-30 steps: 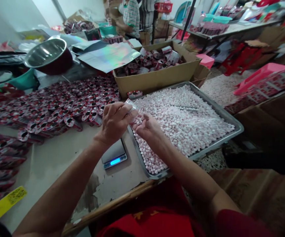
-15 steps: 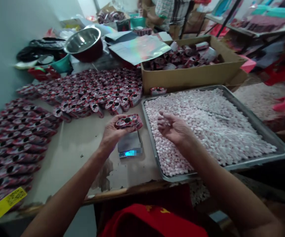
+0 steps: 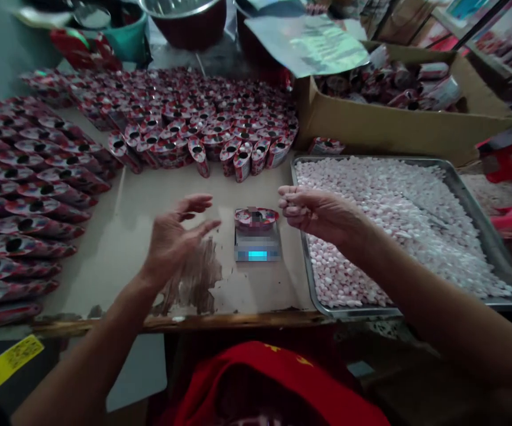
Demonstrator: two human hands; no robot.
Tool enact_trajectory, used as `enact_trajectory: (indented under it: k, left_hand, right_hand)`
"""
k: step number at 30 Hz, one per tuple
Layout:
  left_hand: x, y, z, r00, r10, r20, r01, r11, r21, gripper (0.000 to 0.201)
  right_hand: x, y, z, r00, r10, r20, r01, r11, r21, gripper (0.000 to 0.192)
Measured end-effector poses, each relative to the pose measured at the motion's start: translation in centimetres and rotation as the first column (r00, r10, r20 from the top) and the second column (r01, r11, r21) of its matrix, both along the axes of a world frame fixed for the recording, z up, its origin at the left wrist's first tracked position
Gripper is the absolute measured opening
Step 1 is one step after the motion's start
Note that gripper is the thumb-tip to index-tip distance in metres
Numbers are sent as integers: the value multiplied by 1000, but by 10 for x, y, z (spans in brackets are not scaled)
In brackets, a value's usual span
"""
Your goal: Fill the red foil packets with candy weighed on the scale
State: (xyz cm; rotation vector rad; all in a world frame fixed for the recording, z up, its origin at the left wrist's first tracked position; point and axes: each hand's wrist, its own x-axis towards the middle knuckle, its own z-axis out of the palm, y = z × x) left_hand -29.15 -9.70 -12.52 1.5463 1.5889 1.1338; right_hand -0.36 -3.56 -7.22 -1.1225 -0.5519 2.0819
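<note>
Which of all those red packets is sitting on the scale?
The lone red packet between the two hands, resting on the small scale; the other packets lie on the table.

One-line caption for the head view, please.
Red pouch sits on a small scale; open left hand hovers beside it, right hand curled loosely by the tray of pale candies.

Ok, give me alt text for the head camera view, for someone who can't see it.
A small red pouch sits on a pocket scale, between an open left hand and a loosely closed right hand. Rows of red pouches cover the table; a metal tray holds pale tablets.
</note>
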Motion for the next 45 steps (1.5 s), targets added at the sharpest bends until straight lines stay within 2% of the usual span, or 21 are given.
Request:
enact_trajectory:
  k: [3,7,12,15,21,26,31,34,39,42,45]
  left_hand:
    - [-25,-11,9,992,120,44,-117,991,-68,43]
    - [-29,-19,20,979,181,95,-178,983,-38,41]
    - [-16,-17,30,996,87,39,-87,996,5,42]
    - [-14,-15,32,998,51,45,-53,998,32,41]
    - [-18,-13,30,997,34,64,-35,999,6,43]
    - [-13,-11,29,998,-5,55,5,1000,-10,42]
    - [-10,-9,24,996,-52,76,54,998,-22,48]
    - [-12,-6,20,995,-71,65,73,997,-29,56]
    - [-14,-4,15,993,-108,40,109,993,-41,66]
    - [-15,-3,12,992,-123,25,125,989,-79,66]
    - [-16,-2,10,990,-139,11,140,985,-102,65]
  right_hand:
    - [-2,1,0,992,118,40,-120,991,63,6]
    - [-9,2,5,969,218,115,-230,967,111,8]
    - [-15,1,17,969,172,179,-206,961,187,12]
    - [-13,0,21,953,198,229,-247,946,212,14]
    - [-15,3,24,897,238,372,-364,876,316,12]
    - [-24,8,26,839,300,454,-475,810,344,13]
    - [-30,11,21,804,326,497,-529,775,347,18]
    - [-32,12,18,731,330,597,-604,720,342,23]
    - [-32,17,12,569,272,776,-744,573,344,31]
    - [-32,19,12,488,208,848,-799,497,338,27]
    - [-32,21,16,396,76,915,-837,440,325,15]
